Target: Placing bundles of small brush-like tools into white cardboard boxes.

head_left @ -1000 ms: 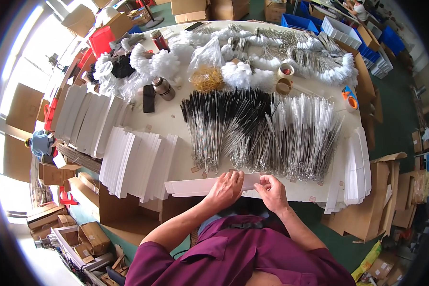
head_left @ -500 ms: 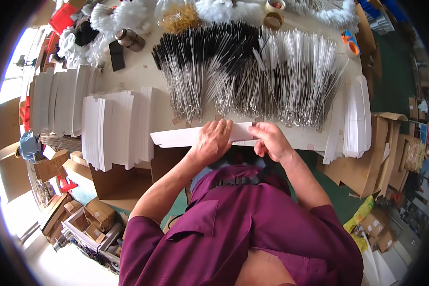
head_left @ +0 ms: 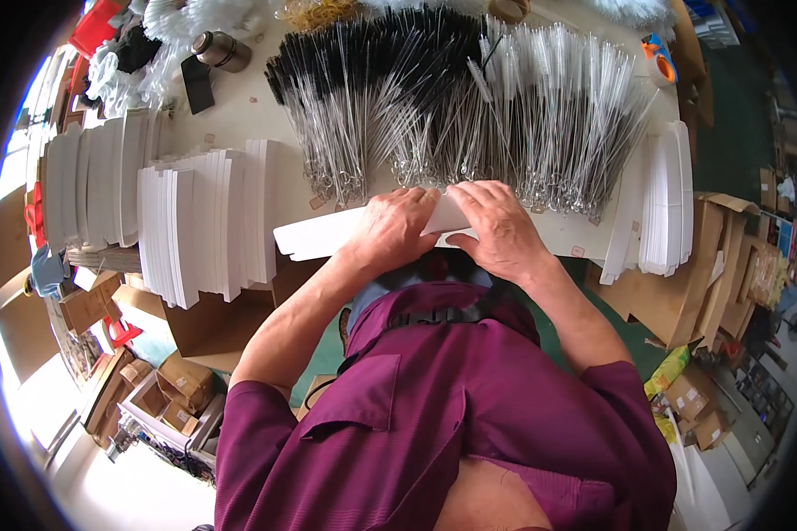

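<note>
A long, narrow white carton (head_left: 317,234) lies crosswise at the table's front edge. My left hand (head_left: 397,223) is closed over its middle, fingers on top and thumb at the near side. Gripping its right end is my right hand (head_left: 498,228), fingers over the top and thumb below, close to the left thumb. Just beyond the hands are spread many thin wire-handled brushes, black-bristled brushes (head_left: 363,80) on the left and white-bristled brushes (head_left: 562,84) on the right. Their looped wire ends point toward me. The carton's underside is hidden.
Flat white cartons (head_left: 205,226) stand in rows at the left, with another stack (head_left: 666,203) at the right. A steel flask (head_left: 223,51) and a dark flat object (head_left: 197,84) sit far left. An orange-and-blue tape dispenser (head_left: 659,60) lies far right. Cardboard boxes (head_left: 673,274) flank the table.
My right hand has moved from pinching the carton's right end to lying over it, nearer the left hand. The view has shifted, so the table appears higher in the picture.
</note>
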